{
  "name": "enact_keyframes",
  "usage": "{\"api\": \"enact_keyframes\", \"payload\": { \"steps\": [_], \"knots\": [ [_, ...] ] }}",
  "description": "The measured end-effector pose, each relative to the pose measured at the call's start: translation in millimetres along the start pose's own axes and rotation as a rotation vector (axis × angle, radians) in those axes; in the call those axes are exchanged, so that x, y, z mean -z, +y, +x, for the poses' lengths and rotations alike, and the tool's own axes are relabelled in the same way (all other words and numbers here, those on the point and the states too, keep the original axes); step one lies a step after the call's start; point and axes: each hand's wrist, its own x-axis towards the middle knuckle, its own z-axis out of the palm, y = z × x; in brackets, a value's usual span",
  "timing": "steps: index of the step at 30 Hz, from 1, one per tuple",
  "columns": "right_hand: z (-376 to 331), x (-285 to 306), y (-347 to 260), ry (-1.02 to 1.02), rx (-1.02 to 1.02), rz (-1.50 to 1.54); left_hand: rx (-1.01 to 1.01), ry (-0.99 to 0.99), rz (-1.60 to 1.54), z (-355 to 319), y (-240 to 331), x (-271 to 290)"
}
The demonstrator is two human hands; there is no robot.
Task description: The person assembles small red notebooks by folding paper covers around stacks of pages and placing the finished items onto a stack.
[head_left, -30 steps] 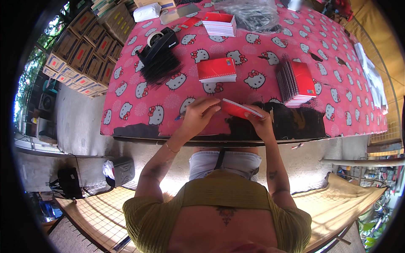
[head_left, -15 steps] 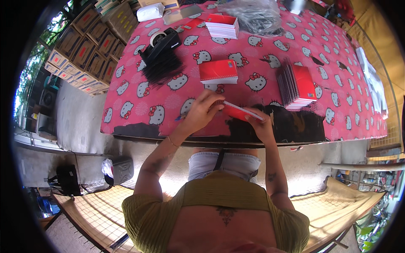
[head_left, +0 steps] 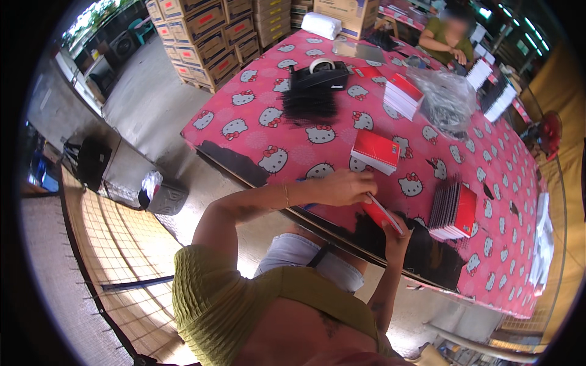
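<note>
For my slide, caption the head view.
Right hand holds a red rectangular notebook, left hand at its end, over a pink patterned tablecloth.

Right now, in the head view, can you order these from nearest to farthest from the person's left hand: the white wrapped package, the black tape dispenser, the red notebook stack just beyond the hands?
From the left hand:
1. Red notebook stack, just beyond it, slightly right.
2. Black tape dispenser, farther across the table, slightly left.
3. White wrapped package, at the table's far edge.
</note>
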Motion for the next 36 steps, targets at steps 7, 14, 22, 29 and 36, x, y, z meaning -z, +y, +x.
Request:
{"api": "enact_keyframes", "payload": {
  "steps": [7, 14, 22, 29, 36],
  "knots": [
    [-4, -1, 3, 0.043, 0.036, -0.045, -0.037, 0.09, -0.061, 1, 0, -4],
    [-8, -13, -6, 0.102, 0.031, -0.009, -0.031, -0.03, 0.084, 6, 8, -2],
    [-5, -9, -29, 0.277, 0.051, 0.068, -0.092, 0.226, 0.52, -39, 55, -57],
    [-6, -5, -44, 0.242, -0.028, 0.116, -0.15, 0.093, 0.591, -21, 64, -35],
    [-8, -5, -60, 0.257, -0.024, 0.143, -0.071, 0.134, 0.544, 8, 68, -15]
  ]
}}
